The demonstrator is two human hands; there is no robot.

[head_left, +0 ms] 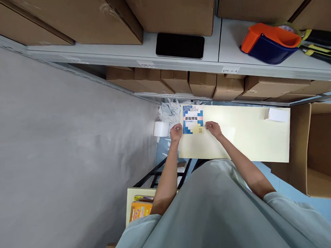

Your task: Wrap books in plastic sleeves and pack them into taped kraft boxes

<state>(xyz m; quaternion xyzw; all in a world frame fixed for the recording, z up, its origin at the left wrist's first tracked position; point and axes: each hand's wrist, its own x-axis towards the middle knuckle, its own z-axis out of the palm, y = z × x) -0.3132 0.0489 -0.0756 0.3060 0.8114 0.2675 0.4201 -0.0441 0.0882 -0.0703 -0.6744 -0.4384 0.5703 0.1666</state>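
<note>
A blue, white and yellow book [192, 120] with Chinese lettering lies flat at the left end of a pale yellow tabletop [248, 142]. My left hand [176, 133] is just off the book's left edge, its fingers curled into a pinch. On the opposite side, my right hand [214, 129] hovers a little apart from the cover, fingers bent together. Whatever either hand may pinch is too small to make out. Toward the table's right end lies a small white box [277, 115].
Beyond the table is a shelf with cartons [174, 10], a black phone [180, 46] and an orange-blue tape dispenser [270, 42]. An open carton [306, 150] stands right. A white roll [161, 129] and crumpled paper [169, 111] are left, near the grey wall [73, 142]. Orange books [140, 210] lie lower left.
</note>
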